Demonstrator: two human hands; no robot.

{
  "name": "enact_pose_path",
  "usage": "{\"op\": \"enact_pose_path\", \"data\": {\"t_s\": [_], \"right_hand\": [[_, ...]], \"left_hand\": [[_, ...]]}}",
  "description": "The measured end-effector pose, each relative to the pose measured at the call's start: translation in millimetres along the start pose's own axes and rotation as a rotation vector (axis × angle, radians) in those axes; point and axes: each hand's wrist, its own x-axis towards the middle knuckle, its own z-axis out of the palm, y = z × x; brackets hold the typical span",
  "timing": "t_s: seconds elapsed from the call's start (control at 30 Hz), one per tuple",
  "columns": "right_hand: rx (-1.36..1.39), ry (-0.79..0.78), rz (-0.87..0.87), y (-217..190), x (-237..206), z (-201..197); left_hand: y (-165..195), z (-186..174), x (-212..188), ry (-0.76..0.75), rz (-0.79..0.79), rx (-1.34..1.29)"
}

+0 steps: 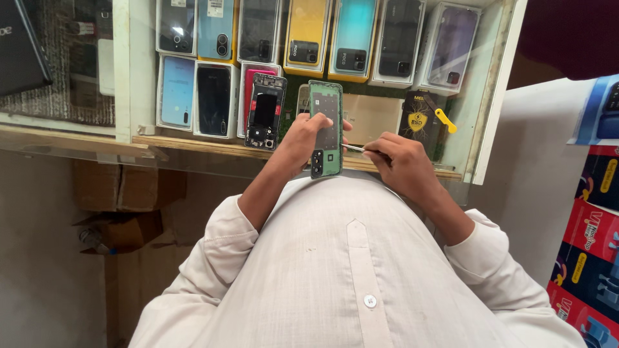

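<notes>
L fingers grip green phone back cover; R fingers pinch tweezers.

Bright, even light from above, soft shadows only. Pale shirt nearly washed out. Faint glare on the glass bench and the phone boxes beneath it. Centre sharp; floor left of the shirt dim and soft. Wide-angle bending at edges.
</notes>
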Motion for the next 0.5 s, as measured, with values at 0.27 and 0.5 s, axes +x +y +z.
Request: {"op": "enact_pose_path", "data": {"t_s": [0.27,0.5], "right_hand": [[-0.221,0.137,-0.186,-6.0,-3.9,1.3],[-0.011,0.088,-0.031,-4.7,-2.8,-0.3]], "left_hand": [[2.4,-0.8,-1.2,-0.001,-0.012,-0.075],[3.4,1.6,-2.1,-0.02,-0.033,-0.102]]}}
